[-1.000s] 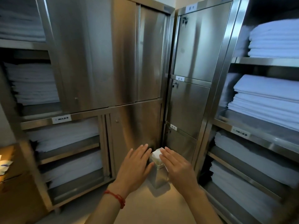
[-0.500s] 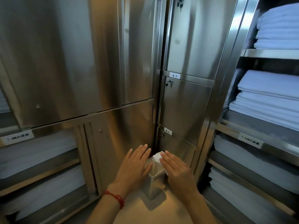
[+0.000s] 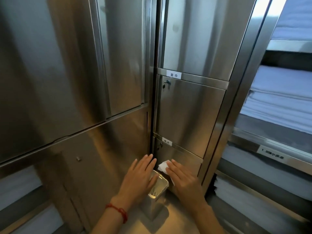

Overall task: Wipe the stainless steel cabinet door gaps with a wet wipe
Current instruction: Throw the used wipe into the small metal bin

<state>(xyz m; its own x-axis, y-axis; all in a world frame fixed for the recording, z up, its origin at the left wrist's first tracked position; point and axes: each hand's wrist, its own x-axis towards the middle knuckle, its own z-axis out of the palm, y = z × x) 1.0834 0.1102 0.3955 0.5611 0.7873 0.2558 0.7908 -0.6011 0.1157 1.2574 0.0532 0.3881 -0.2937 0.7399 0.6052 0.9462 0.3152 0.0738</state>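
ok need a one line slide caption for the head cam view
Right hand presses a wet wipe flat against the lowest steel cabinet door, left hand open above a small steel bin.

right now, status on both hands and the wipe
Left hand open, flat over small steel bin. Right hand flat, pressing wet wipe against lowest cabinet door. Bin stands below the corner gap.

There is one view, from the person's head, tilted forward and down into the corner where two steel cabinets (image 3: 189, 115) meet. It sits close: door fronts fill most of the frame, shelves (image 3: 276, 149) run off the right edge, and both forearms reach in from the bottom.
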